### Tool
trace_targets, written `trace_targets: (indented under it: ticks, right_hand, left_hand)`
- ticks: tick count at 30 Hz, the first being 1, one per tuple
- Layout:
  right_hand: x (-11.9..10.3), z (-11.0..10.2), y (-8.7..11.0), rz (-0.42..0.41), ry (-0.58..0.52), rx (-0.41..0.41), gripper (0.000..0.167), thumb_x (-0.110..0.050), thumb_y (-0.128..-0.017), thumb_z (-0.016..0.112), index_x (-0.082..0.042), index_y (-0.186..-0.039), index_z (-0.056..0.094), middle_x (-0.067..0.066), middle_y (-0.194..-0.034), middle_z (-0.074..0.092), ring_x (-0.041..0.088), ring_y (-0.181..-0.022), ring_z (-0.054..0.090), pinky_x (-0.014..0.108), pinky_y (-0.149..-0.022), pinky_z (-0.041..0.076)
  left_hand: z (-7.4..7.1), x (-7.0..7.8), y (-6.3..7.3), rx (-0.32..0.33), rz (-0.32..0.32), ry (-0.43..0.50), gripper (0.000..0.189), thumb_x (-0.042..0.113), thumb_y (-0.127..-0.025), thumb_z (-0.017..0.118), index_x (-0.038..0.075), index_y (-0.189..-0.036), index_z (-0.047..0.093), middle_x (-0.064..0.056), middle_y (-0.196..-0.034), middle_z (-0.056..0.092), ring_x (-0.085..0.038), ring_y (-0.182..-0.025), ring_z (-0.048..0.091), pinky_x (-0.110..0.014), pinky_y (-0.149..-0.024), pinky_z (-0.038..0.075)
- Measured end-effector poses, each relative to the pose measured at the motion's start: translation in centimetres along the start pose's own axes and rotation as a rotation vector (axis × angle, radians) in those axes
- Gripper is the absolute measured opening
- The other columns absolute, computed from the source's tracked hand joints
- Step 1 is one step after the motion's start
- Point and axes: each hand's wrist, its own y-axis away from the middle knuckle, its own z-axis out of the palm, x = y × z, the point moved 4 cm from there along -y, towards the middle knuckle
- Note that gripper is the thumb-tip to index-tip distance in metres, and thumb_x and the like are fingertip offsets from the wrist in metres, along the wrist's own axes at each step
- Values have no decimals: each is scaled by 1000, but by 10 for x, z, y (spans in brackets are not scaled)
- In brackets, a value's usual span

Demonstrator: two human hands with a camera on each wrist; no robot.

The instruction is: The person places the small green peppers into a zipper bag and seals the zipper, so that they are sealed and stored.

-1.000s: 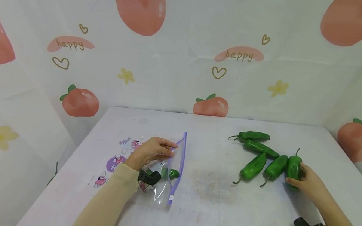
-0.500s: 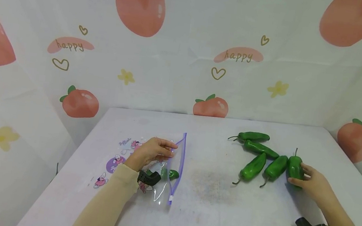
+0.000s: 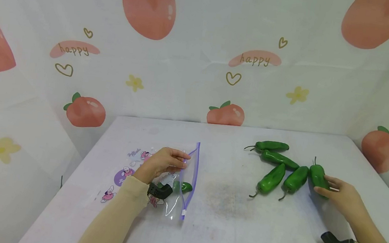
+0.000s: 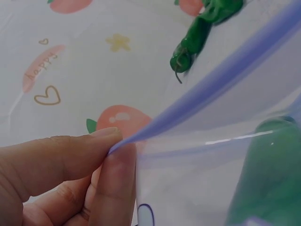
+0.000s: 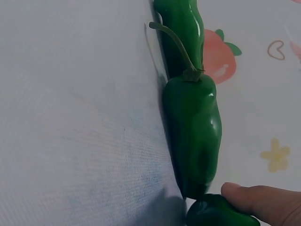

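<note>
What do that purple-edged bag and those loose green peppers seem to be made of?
Bag: thin, glossy clear plastic, it seems, since a pepper inside shows through and the surface catches bright glints. Its purple strip looks like denser, more opaque plastic.

Loose green peppers: smooth and glossy, with bright highlights. They could be real vegetables or moulded imitations; the look leaves that open.

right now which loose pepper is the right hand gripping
The rightmost loose pepper: the right hand grips it, and its stem alone among them points to the far edge of the table.
</note>
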Motion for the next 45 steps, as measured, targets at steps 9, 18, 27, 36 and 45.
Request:
trace_targets:
  ticks: [9, 18, 27, 36, 45]
  right_hand:
    - [-2, -2, 1, -10, -3, 22, 79, -42, -97, 54, 17, -141, 26, 49, -133, 30, 62, -117, 36, 66, -87, 42]
    - [-13, -4, 4, -18, -37, 45, 78, -43, -98, 52, 13, -144, 26, 47, -136, 30, 60, -118, 38, 60, -80, 48]
    - [-34, -5, 9, -1, -76, 34, 80, -47, -98, 51, 5, -149, 21, 44, -143, 23, 61, -123, 34, 67, -91, 42]
    - [-53, -3, 13, -38, -95, 42, 77, -46, -97, 53, 2, -150, 23, 43, -143, 25, 60, -124, 37, 65, -91, 43]
    - [-71, 3, 19, -96, -96, 58, 74, -43, -97, 56, 1, -149, 29, 42, -140, 31, 58, -123, 40, 65, -90, 44]
  left_hand:
    - [0, 0, 0, -2, 3, -1, 39, -3, -85, 68, -9, -123, 60, 0, -81, 57, -11, -63, 51, -21, -56, 44]
    - [0, -1, 0, -2, 4, -2, 39, -2, -85, 69, -8, -122, 61, 0, -80, 57, -11, -62, 50, -20, -56, 45]
    - [0, -1, -1, -4, -4, -3, 39, -2, -86, 68, -8, -123, 60, 0, -82, 57, -10, -63, 52, -20, -56, 44]
    - [-1, -1, 0, -2, -2, -9, 38, -2, -86, 68, -8, -123, 61, -1, -83, 57, -10, -63, 52, -20, -56, 44]
    - [-1, 0, 0, 1, -2, -13, 39, -1, -86, 68, -9, -123, 60, -1, -82, 57, -11, -64, 52, -20, -56, 45]
